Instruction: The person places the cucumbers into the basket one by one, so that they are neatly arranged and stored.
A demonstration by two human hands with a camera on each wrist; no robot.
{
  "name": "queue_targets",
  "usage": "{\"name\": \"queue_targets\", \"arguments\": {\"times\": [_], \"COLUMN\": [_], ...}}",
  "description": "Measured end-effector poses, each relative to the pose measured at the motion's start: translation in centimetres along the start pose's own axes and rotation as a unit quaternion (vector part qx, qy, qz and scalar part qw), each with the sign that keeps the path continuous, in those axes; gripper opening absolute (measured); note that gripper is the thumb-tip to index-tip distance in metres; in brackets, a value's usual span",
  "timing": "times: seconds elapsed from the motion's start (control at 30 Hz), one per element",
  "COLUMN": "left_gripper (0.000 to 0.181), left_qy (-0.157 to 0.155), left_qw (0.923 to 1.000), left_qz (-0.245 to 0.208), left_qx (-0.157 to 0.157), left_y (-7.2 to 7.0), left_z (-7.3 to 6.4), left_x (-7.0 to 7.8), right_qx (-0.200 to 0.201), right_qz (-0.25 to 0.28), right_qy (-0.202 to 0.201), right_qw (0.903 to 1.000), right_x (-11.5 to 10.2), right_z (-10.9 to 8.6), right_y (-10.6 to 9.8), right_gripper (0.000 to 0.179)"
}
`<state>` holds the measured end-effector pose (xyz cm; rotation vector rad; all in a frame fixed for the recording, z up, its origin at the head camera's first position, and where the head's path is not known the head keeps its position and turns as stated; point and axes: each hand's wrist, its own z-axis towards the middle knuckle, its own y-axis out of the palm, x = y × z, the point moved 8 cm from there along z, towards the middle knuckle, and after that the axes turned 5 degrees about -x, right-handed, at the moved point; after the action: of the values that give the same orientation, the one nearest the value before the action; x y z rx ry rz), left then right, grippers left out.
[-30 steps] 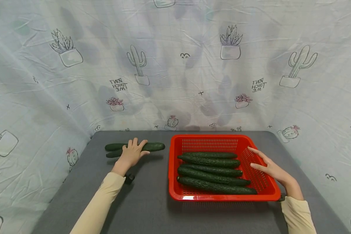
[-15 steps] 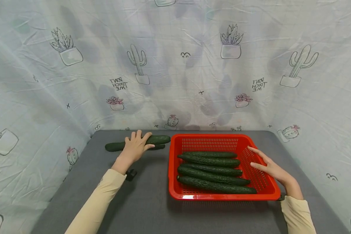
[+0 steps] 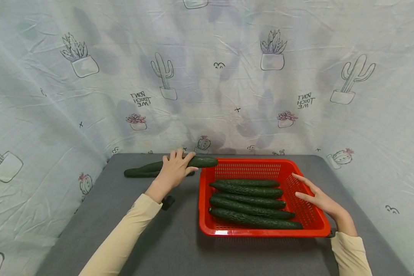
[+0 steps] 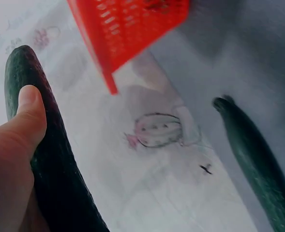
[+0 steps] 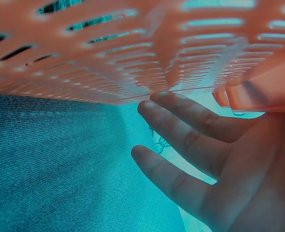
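My left hand (image 3: 174, 170) grips a dark green cucumber (image 3: 205, 161), the thumb lying along its side in the left wrist view. The right end of that cucumber (image 4: 60, 145) overlaps the back left corner of a red slotted plastic basket (image 3: 207, 226) in the head view. Another cucumber (image 3: 132, 173) lies on the table to the left, partly hidden. Several cucumbers (image 3: 252, 207) lie side by side in the basket. At its right wall, my right hand (image 3: 324, 199) holds the basket, thumb and one finger on the inner side, the other fingers (image 5: 176, 179) underneath.
A grey table (image 3: 179, 245) carries everything. Pale patterned cloth (image 3: 207, 84) hangs behind and at both sides. In the left wrist view, the loose cucumber (image 4: 258, 159) is apart from the held one.
The left hand has lifted one cucumber off the spot beside the other and carried it right toward the basket. The right hand and basket stay in place.
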<state>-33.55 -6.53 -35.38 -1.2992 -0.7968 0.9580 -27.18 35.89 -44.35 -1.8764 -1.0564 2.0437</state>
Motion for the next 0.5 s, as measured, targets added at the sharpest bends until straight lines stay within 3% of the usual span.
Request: {"name": "queue_targets", "arguments": {"times": [0.5], "left_gripper": [0.060], "left_qy": [0.035], "left_qw": [0.9987], "left_qz": [-0.018], "left_qx": [-0.032], "left_y": [-1.1], "left_z": [2.3], "left_x": [5.2], "right_qx": [-0.004], "right_qz": [0.009], "right_qy": [0.000], "right_qw": [1.0000], "right_x": [-0.4], "right_z": [-0.2], "right_y": [0.1], "right_gripper": [0.065]}}
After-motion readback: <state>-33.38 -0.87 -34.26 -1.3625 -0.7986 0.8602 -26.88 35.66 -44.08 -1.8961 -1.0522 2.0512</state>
